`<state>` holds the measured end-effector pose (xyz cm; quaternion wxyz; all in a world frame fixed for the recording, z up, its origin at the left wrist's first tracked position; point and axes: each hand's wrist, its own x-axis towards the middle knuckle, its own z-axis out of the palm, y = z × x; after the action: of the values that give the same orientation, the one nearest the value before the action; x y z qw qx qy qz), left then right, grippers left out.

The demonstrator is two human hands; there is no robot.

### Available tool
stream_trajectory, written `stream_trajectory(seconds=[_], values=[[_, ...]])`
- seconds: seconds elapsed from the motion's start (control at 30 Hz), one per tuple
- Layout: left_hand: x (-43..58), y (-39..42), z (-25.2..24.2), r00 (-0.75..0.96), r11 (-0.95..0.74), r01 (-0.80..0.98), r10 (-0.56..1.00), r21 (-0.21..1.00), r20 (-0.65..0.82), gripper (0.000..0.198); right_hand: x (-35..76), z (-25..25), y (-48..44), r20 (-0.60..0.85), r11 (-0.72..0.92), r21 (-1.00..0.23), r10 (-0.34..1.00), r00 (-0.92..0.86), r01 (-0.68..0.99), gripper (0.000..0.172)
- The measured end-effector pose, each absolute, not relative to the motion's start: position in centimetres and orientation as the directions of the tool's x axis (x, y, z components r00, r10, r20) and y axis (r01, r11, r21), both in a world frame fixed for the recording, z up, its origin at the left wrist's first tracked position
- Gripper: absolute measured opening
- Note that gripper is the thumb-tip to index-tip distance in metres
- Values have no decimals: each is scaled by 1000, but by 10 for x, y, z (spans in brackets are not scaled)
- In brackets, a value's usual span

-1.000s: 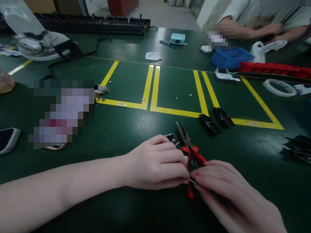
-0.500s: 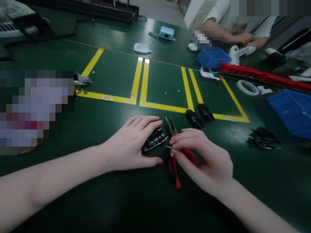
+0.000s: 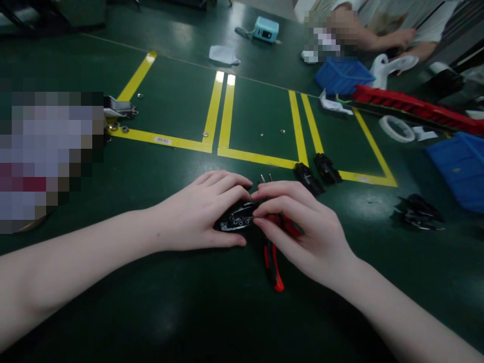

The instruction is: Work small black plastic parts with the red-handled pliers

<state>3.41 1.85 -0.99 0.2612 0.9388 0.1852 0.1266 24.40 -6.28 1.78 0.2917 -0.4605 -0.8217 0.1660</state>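
My left hand [image 3: 212, 212] lies over the left end of a black plastic part [image 3: 237, 220], gripping it between thumb and fingers against the table. Small metal rings show along the part's face. At its right end, my right hand [image 3: 302, 217] pinches with thumb and fingertips; the thin metal pin held there is almost wholly hidden now. Under my right hand lies a pair of needle-nose pliers [image 3: 273, 264] with red and black handles, its tips just showing beyond the fingers.
Two black plastic parts [image 3: 309, 177] lie by the yellow tape, and another black piece [image 3: 419, 212] sits farther right. Blue bins [image 3: 459, 171], a white tape roll [image 3: 397, 128] and a red strip [image 3: 416, 108] line the right. Another person's arms [image 3: 389, 40] are across the table.
My right hand has moved left with the thin metal pin, from above the pliers to the right end of the black plastic part. The view has shifted slightly.
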Motion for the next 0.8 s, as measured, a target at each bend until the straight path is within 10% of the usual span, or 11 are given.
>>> stream_trajectory(seconds=[0.8], values=[[35, 17, -9, 891, -781, 310, 437, 542, 121, 32, 228, 11, -62, 243, 445, -583, 894, -376, 680, 8]])
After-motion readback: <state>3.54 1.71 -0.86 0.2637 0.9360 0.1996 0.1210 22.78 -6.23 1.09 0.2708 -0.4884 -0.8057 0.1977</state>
